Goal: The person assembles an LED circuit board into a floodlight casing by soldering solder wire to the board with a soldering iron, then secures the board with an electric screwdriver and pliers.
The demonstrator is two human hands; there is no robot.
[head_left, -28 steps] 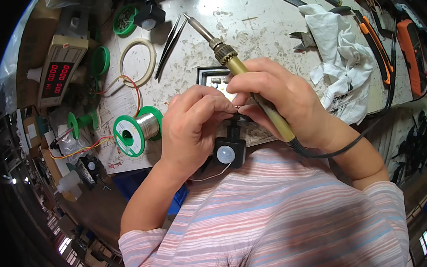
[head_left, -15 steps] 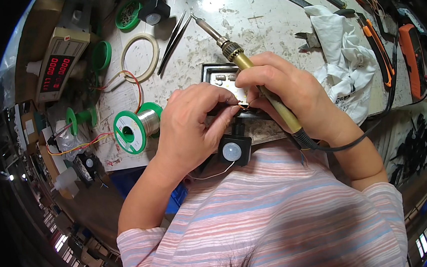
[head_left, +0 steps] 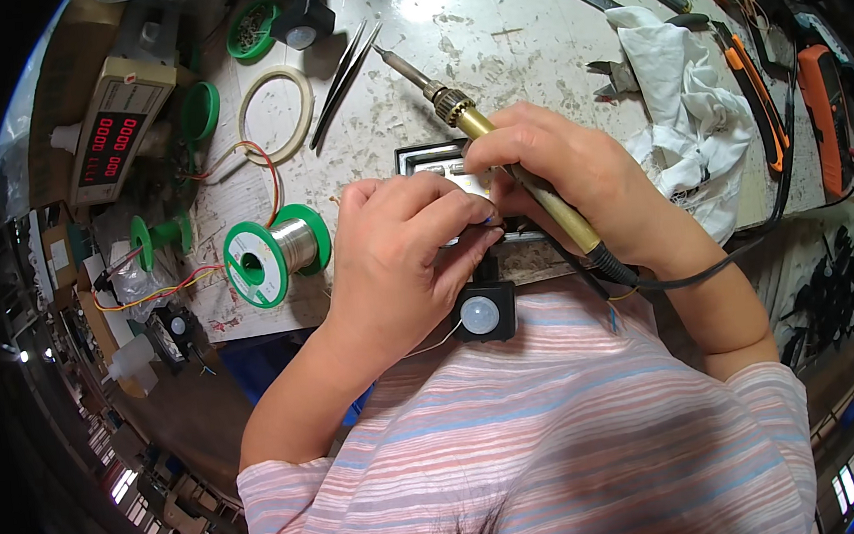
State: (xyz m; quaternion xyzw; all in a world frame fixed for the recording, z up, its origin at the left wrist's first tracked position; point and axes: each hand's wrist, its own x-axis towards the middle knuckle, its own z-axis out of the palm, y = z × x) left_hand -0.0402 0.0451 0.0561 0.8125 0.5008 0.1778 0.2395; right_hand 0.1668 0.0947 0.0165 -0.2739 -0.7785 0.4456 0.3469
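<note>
My right hand [head_left: 580, 175] is closed around a soldering iron [head_left: 542, 198], its tip up and to the left, off the work. Its thumb and index fingertip also reach into a small black-framed lamp housing [head_left: 405, 160] with a pale board inside, mostly covered by my hands. My left hand [head_left: 400, 244] pinches a thin wire over the near side of that housing; only a bluish bit shows at the fingertips. Below the housing, against my shirt, sits a black motion sensor [head_left: 485, 313] with a white dome and a thin pale lead.
A solder spool [head_left: 290, 246], a tape ring [head_left: 252, 105] and tweezers [head_left: 341, 88] lie left of the housing. A power supply [head_left: 120, 130] with red digits stands far left. To the right are a white cloth [head_left: 688, 146], cutters [head_left: 615, 78] and an orange utility knife [head_left: 755, 101].
My left hand has moved slightly right and its fingers have closed further over the housing. The housing has shifted a little left at its far edge; the motion sensor has swung right.
</note>
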